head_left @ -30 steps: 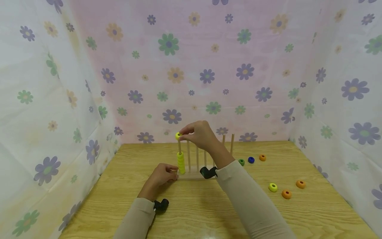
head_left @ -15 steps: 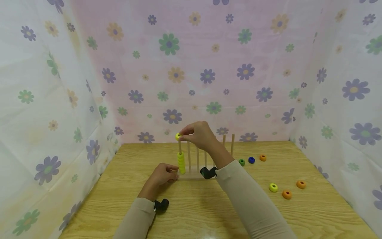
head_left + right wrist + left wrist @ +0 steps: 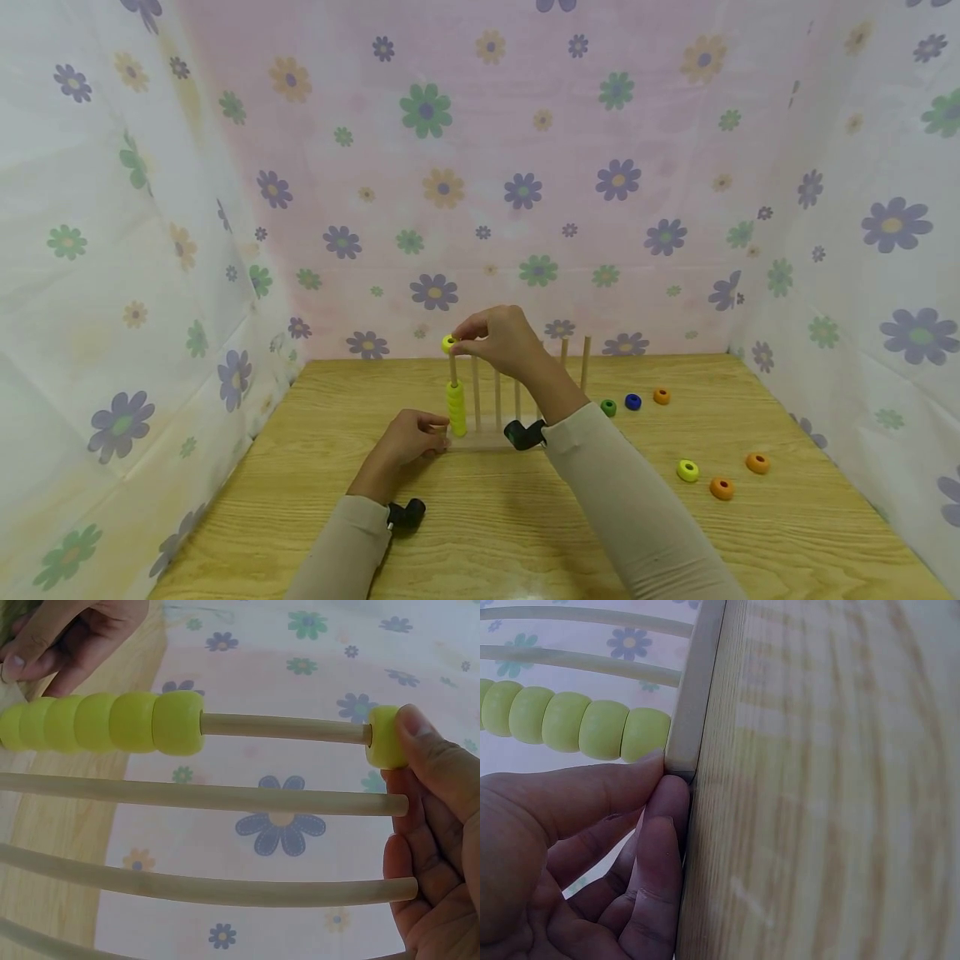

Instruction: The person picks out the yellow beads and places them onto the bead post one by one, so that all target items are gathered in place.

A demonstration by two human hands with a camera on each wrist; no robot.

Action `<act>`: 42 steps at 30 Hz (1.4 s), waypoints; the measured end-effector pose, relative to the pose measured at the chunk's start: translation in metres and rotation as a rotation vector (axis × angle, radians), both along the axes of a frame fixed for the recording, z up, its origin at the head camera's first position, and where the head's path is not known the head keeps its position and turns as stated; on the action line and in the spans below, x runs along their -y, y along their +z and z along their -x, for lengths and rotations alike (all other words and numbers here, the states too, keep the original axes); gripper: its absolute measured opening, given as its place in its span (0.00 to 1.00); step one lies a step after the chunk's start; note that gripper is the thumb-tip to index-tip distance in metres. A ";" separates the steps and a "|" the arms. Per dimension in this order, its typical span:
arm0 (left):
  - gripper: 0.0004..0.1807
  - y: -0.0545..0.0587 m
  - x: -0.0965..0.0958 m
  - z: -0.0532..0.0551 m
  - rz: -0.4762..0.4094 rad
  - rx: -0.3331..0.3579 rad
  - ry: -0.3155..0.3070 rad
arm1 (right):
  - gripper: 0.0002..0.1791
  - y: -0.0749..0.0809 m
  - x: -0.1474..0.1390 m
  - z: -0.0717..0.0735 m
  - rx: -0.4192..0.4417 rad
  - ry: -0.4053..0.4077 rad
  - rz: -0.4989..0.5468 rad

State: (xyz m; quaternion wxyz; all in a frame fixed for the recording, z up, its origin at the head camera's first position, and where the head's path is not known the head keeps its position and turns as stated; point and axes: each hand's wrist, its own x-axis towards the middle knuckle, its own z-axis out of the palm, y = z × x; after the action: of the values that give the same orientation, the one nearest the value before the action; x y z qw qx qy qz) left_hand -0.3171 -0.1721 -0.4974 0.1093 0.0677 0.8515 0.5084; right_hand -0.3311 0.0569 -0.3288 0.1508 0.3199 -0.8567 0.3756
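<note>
My right hand (image 3: 504, 340) pinches a yellow bead (image 3: 382, 741) between thumb and fingers at the top of the leftmost peg (image 3: 285, 727). In the right wrist view the peg's tip sits in the bead's hole. Lower on that peg, several yellow beads (image 3: 456, 408) form a stack down to the base. The wooden peg rack (image 3: 491, 442) stands upright on the table. My left hand (image 3: 408, 437) grips the left end of its base (image 3: 692, 712), thumb and fingertips at the corner. Bare pegs (image 3: 202, 795) stand in a row beside the stack; my right arm hides part of them.
Right of the rack lie a green bead (image 3: 608, 407), a blue bead (image 3: 633, 402) and an orange bead (image 3: 662, 396). Nearer are a yellow bead (image 3: 687, 471) and two orange beads (image 3: 722, 488). Flowered cloth (image 3: 480, 167) walls the wooden table (image 3: 480, 533) on three sides.
The pinched yellow bead sits very slightly lower in the head view. Both hands otherwise keep their places, and the view shifts a little.
</note>
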 end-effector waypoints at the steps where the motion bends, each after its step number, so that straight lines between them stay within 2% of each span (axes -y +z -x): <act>1: 0.22 0.000 0.000 0.000 0.003 -0.001 0.001 | 0.09 0.000 0.000 0.000 0.001 0.001 -0.001; 16: 0.22 0.003 -0.002 -0.003 0.016 0.000 0.025 | 0.09 0.000 0.001 -0.002 0.013 -0.010 -0.013; 24: 0.22 0.004 -0.002 -0.004 -0.035 0.012 0.013 | 0.10 0.000 0.001 -0.001 -0.001 -0.015 -0.019; 42: 0.22 0.004 -0.001 -0.004 -0.046 0.003 0.000 | 0.09 -0.002 0.001 -0.001 0.018 -0.020 -0.010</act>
State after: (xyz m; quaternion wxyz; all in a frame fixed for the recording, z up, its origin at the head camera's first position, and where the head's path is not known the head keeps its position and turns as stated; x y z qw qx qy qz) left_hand -0.3128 -0.1708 -0.4938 0.1091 0.0693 0.8395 0.5278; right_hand -0.3299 0.0562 -0.3310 0.1455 0.3086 -0.8630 0.3727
